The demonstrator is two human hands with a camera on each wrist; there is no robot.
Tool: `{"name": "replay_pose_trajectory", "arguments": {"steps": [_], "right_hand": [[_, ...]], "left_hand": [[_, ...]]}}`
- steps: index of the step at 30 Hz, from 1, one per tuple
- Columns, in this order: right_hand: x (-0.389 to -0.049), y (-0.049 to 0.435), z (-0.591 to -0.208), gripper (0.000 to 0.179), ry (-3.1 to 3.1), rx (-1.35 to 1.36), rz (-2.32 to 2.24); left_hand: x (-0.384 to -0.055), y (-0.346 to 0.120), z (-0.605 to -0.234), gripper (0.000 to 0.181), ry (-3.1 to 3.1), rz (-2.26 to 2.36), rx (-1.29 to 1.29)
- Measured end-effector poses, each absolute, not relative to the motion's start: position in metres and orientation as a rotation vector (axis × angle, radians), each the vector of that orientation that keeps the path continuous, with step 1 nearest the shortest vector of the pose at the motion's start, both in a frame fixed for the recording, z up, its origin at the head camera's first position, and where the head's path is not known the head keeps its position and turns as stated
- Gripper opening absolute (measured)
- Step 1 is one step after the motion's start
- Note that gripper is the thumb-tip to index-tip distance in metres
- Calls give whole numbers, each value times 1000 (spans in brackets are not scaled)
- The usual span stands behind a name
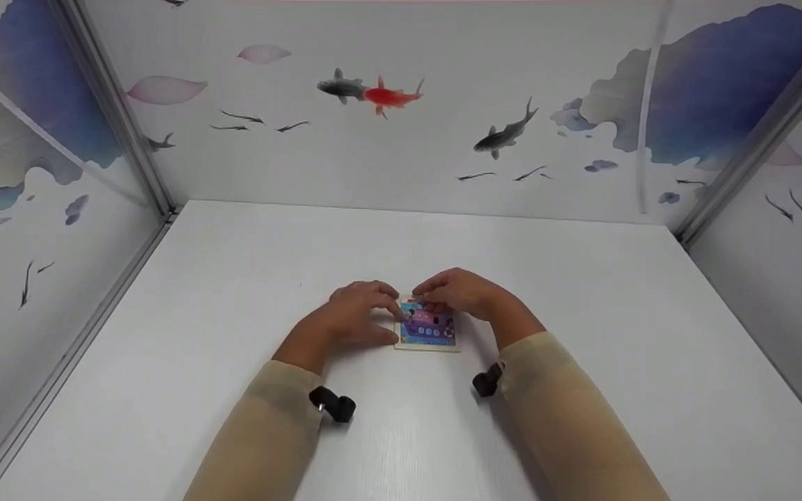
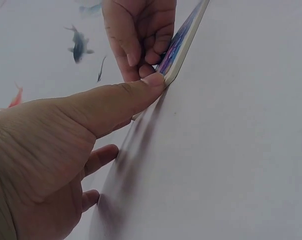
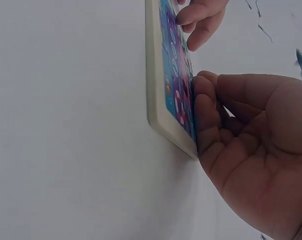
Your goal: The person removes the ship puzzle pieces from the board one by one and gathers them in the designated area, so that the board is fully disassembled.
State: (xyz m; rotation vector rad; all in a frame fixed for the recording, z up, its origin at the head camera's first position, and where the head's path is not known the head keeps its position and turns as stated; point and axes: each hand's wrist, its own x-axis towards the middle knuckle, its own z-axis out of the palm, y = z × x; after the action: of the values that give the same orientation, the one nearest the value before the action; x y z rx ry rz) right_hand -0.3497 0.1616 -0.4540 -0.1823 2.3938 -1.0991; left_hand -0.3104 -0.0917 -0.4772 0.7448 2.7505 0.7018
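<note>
A small square picture board (image 1: 429, 332) with a pale wooden rim lies flat on the white table; its picture is a pink and purple cartoon ship on blue. My left hand (image 1: 359, 313) is at its left side, the thumb against the near left corner and one fingertip over the picture. In the left wrist view, other fingers of that hand spread down by the table. Over the board's far part, my right hand (image 1: 467, 293) bends its fingers, the fingertips close together at the picture. I cannot tell whether a small piece is between them.
The white table (image 1: 234, 278) stretches around the board. White panels (image 1: 429, 160) printed with fish and leaves enclose its back and sides, with metal posts (image 1: 122, 104) at the corners. Dark wrist-camera mounts (image 1: 333, 405) stick out from both sleeves.
</note>
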Motion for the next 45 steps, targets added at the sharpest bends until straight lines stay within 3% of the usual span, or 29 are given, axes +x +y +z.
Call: {"name": "replay_pose_trajectory", "arguments": {"steps": [22,45], "right_hand": [[-347,158,-454,23,2485,-244,-926],[-349,165,-466,14,2437,-242,-1224]], "left_hand": [[-312,-89,-479,24,2753,710,706],[-313,-91,-478,22,2724,754,707]]}}
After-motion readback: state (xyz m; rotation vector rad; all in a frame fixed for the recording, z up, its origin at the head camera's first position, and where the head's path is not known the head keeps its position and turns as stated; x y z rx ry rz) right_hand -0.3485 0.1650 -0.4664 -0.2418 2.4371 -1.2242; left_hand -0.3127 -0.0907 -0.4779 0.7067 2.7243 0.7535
